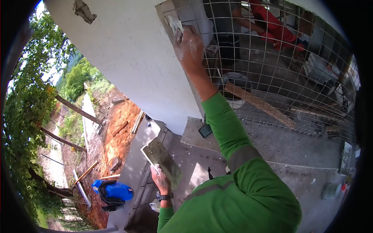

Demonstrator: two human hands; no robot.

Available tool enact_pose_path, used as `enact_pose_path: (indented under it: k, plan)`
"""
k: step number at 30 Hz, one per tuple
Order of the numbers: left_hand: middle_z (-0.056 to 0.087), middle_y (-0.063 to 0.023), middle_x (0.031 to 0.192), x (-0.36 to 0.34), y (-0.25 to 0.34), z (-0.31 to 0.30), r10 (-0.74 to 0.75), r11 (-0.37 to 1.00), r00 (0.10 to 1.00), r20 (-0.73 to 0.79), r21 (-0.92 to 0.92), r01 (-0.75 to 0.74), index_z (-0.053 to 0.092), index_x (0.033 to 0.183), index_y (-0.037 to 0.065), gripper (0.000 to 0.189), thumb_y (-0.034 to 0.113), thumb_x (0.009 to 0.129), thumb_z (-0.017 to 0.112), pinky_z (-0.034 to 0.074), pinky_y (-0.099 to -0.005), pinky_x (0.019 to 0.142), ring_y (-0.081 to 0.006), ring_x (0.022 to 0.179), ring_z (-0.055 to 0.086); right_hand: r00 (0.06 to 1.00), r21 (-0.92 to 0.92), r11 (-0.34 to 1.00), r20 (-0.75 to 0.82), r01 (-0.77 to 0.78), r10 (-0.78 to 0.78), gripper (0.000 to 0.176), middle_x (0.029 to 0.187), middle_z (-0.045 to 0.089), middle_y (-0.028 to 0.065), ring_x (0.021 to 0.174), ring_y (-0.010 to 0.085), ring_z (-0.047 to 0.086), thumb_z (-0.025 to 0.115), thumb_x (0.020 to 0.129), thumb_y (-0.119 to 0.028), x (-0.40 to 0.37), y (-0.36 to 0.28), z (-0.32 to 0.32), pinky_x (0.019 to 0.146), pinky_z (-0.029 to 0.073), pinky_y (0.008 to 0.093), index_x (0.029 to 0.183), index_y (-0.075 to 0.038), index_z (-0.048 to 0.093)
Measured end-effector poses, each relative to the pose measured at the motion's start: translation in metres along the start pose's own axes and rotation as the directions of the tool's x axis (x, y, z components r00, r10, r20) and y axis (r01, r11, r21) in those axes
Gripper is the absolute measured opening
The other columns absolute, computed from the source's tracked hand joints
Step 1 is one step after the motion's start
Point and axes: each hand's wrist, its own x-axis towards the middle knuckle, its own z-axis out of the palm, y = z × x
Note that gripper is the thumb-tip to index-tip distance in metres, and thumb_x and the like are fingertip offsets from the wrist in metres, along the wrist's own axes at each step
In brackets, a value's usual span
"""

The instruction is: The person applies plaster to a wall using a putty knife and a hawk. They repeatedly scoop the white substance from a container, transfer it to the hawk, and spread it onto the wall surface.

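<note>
My right hand (189,48), smeared with white, is raised to the narrow edge of the white wall (128,58). Its fingers are closed on a putty knife (175,25), whose pale blade lies against or very near that edge; its handle is hidden in my grip. Lower down, my left hand (160,179), with a dark watch at the wrist, grips a rectangular board (161,160) by its underside and near edge. The board's face is grey and stained, one edge is whitish, and it is held tilted.
A wire mesh (268,66) fills the opening beside the wall. Behind it are a person in red (272,23), another person's arm, a bucket (237,81) and a wooden plank (260,105). A phone-like dark object (205,131) lies on the ledge; a blue jerrycan (118,190) stands outside.
</note>
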Motion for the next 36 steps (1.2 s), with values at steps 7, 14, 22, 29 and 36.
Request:
enact_pose_path:
  k: [7, 14, 22, 29, 36]
  plan:
    - [0.058, -0.0129, 0.093, -0.004, -0.020, -0.003, -0.052, 0.999, 0.998, -0.043, 0.003, 0.052, 0.054, 0.111, -0.005, 0.031, 0.023, 0.106, 0.042, 0.044, -0.0349, 0.079, -0.0231, 0.083, 0.052, 1.000, -0.052, 0.999, 0.002, -0.005, 0.005, 0.010, 0.087, 0.063, 0.0166, 0.080, 0.0359, 0.063, 0.064, 0.079, -0.001, -0.003, -0.006, 0.012, 0.069, 0.053, 0.0435, 0.089, 0.001, 0.064]
    - [0.058, -0.0129, 0.093, -0.001, -0.010, -0.001, -0.046, 0.999, 0.998, -0.035, -0.016, 0.045, 0.054, 0.111, -0.005, 0.031, 0.022, 0.106, 0.041, 0.044, -0.0353, 0.079, -0.0233, 0.083, 0.052, 0.995, -0.065, 0.994, 0.041, 0.090, -0.087, 0.006, 0.093, 0.063, 0.0169, 0.088, 0.0368, 0.063, 0.064, 0.084, -0.003, -0.016, -0.018, 0.016, 0.076, 0.052, 0.0444, 0.089, 0.001, 0.064]
    - [0.056, -0.0105, 0.090, 0.007, 0.002, 0.009, 0.001, 0.999, 1.000, 0.019, -0.050, 0.000, 0.053, 0.107, -0.004, 0.030, 0.022, 0.106, 0.040, 0.043, -0.0337, 0.077, -0.0213, 0.081, 0.050, 0.954, 0.088, 0.968, 0.211, -0.237, 0.215, 0.013, 0.087, 0.063, 0.0196, 0.079, 0.0407, 0.063, 0.064, 0.089, -0.011, -0.034, -0.013, -0.045, 0.073, 0.052, 0.0442, 0.089, 0.003, 0.062]
    - [0.057, -0.0105, 0.091, 0.009, 0.014, 0.015, 0.042, 0.996, 0.998, 0.039, -0.086, -0.039, 0.054, 0.108, -0.004, 0.029, 0.022, 0.107, 0.039, 0.043, -0.0331, 0.077, -0.0207, 0.082, 0.051, 0.929, 0.071, 0.940, 0.190, -0.334, 0.316, 0.022, 0.090, 0.067, 0.0247, 0.084, 0.0426, 0.064, 0.064, 0.092, -0.018, -0.033, 0.017, -0.036, 0.075, 0.050, 0.0456, 0.095, 0.004, 0.066]
    - [0.059, -0.0108, 0.095, 0.006, 0.006, 0.020, 0.026, 0.987, 0.999, 0.043, -0.158, -0.019, 0.055, 0.112, -0.004, 0.031, 0.022, 0.107, 0.039, 0.044, -0.0321, 0.080, -0.0192, 0.086, 0.053, 0.994, 0.062, 0.997, 0.099, -0.044, 0.037, 0.010, 0.085, 0.062, 0.0217, 0.076, 0.0413, 0.062, 0.062, 0.086, -0.005, -0.016, -0.006, 0.000, 0.069, 0.049, 0.0479, 0.081, 0.004, 0.060]
